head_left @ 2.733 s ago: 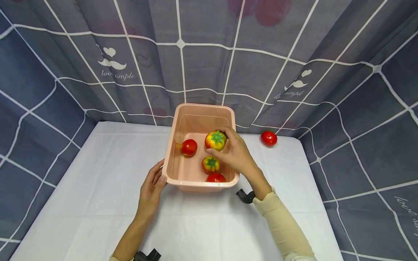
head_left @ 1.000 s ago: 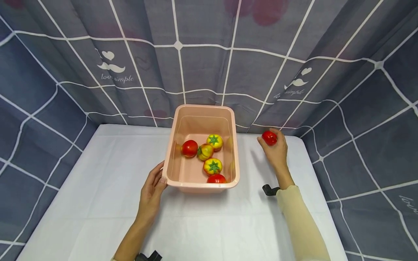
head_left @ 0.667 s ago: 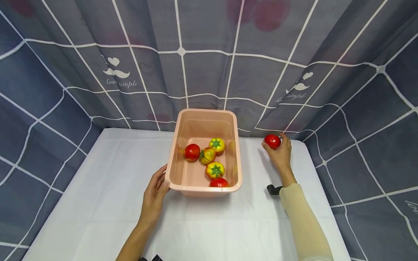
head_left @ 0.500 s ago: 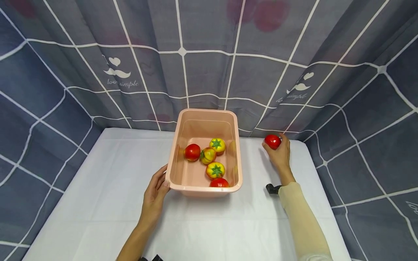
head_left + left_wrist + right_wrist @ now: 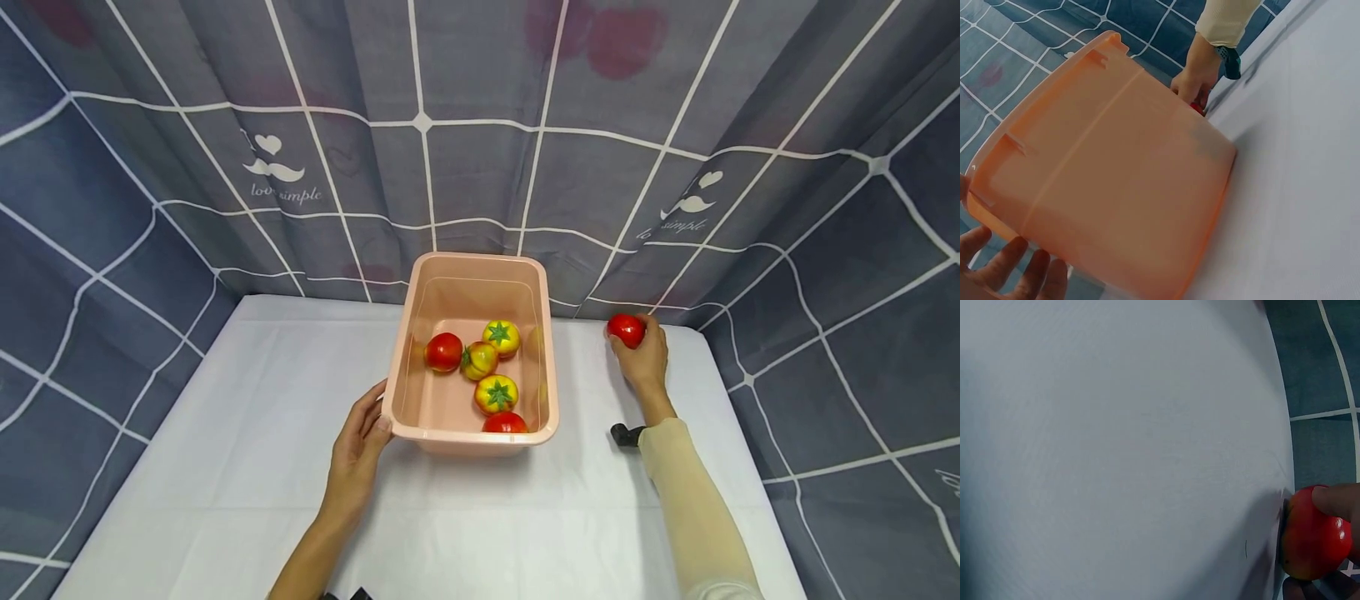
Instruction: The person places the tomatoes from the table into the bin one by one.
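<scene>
A peach-coloured plastic bin (image 5: pixel 471 435) stands at the middle of the table, with several red and yellow-green toy tomatoes (image 5: pixel 495 393) inside. My left hand (image 5: pixel 356 450) holds the bin's front left corner, thumb at the rim and fingers along the outer side. To the right of the bin, at the table's back edge, my right hand (image 5: pixel 643 357) grips a red tomato (image 5: pixel 624 330) between thumb and fingers. The right wrist view has this tomato (image 5: pixel 1313 537) close over the cloth edge, its far side covered by the hand.
White cloth covers the table (image 5: pixel 225 467). A grey-blue curtain (image 5: pixel 480 167) with white grid lines hangs directly behind the bin and along both sides. A black wrist mount (image 5: pixel 626 435) sits at the right sleeve.
My right hand let go of a yellow-red tomato inside the bin, moved right and took hold of the red one on the table. The left hand stays at the bin's corner.
</scene>
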`<state>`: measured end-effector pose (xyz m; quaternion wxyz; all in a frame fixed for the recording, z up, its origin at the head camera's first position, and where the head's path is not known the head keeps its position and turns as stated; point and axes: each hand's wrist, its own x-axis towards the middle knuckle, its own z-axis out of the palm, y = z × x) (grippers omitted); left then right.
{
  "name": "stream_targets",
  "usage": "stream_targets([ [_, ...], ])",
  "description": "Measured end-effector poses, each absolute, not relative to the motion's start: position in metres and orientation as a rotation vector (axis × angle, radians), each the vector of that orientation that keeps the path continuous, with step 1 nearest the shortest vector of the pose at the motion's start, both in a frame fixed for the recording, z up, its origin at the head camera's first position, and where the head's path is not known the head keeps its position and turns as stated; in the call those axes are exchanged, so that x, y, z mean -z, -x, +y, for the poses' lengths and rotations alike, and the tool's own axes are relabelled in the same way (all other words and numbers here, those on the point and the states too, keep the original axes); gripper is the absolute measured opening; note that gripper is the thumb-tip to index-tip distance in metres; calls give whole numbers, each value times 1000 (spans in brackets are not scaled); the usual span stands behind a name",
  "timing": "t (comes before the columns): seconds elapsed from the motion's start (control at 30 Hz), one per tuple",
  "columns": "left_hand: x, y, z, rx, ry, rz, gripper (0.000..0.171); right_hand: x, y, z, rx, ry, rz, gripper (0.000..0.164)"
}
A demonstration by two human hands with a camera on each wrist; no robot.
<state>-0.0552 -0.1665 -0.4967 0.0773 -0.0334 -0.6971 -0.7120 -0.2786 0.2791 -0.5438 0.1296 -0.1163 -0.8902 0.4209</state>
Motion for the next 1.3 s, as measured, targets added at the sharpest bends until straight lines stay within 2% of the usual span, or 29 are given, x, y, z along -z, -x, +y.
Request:
stream_targets([
  [0.4,498,54,-166,2142,137,-2060,50,546,277,285,-1230,359,-2564,67],
  [0.63,496,55,-164,2128,115,-2074,49,534,266,286,-1228,321,-2479,64],
  [1.07,496,56,-167,2126,53,-2086,50,510,229,276,-1287,143,-2302,58],
  [1.3,497,56,-167,2128,63,-2082,50,495,196,267,-1302,112,-2248,58],
])
